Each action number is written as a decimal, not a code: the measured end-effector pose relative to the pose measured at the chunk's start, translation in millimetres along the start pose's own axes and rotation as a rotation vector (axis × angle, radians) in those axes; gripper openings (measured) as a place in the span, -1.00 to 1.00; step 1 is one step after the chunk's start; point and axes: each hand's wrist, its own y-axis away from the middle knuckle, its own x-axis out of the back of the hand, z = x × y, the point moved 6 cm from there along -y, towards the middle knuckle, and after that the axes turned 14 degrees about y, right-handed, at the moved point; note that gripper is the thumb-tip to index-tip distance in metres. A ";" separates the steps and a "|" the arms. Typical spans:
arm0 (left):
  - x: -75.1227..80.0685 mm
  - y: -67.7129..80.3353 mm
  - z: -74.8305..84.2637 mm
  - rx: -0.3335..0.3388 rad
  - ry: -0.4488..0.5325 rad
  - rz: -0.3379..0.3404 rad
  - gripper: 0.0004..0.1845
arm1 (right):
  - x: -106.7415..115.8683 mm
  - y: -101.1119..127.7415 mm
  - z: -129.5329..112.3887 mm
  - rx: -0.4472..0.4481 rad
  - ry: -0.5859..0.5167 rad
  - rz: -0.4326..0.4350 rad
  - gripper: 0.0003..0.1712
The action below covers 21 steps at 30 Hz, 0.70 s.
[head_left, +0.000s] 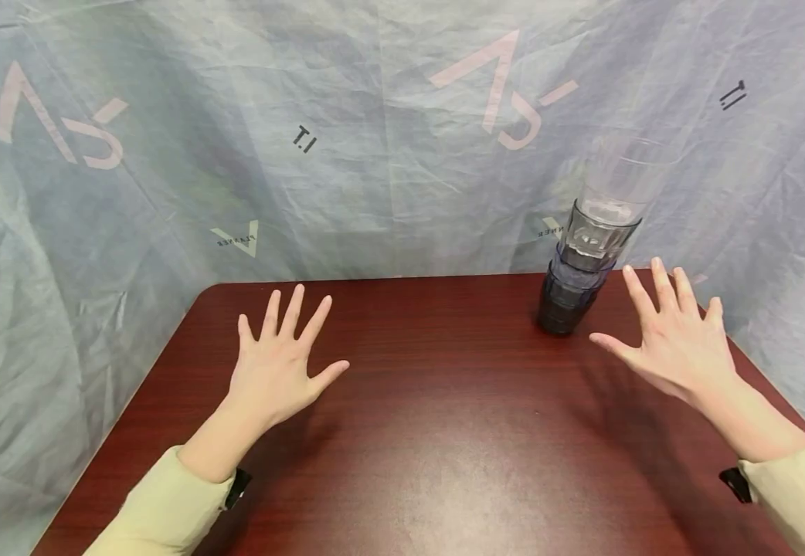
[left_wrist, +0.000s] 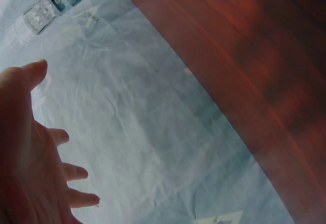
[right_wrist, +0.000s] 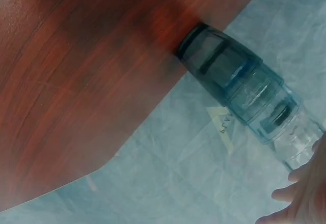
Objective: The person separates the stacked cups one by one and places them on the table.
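Observation:
A tall stack of nested drinking glasses [head_left: 579,266] stands upright at the back right, dark tinted at the bottom and clear at the top. The left hand [head_left: 272,371] hovers above the left part of the table, fingers spread and straight, holding nothing. Just right of the stack, the right hand [head_left: 686,344] is held over the table with its fingers spread, also holding nothing. In the right wrist view, fingers of the right hand [right_wrist: 305,191] overlap the clear end of the stack [right_wrist: 239,89]; contact cannot be made out. The left wrist view catches the glasses [left_wrist: 56,4] far off.
The reddish-brown wooden table [head_left: 430,432] has a rounded back left corner. A grey-blue printed cloth [head_left: 388,139] hangs behind the table and along both sides. Light sleeves with dark straps cover both forearms.

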 end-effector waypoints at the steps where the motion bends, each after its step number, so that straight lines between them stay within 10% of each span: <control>1: -1.1 -2.0 1.8 -0.002 0.004 0.000 -0.03 | -0.9 -0.7 1.5 -0.008 -0.006 -0.006 0.19; 21: -28.7 -44.2 20.5 0.015 0.083 -0.002 -0.03 | -50.5 -13.1 10.9 -0.152 -0.228 -0.055 0.20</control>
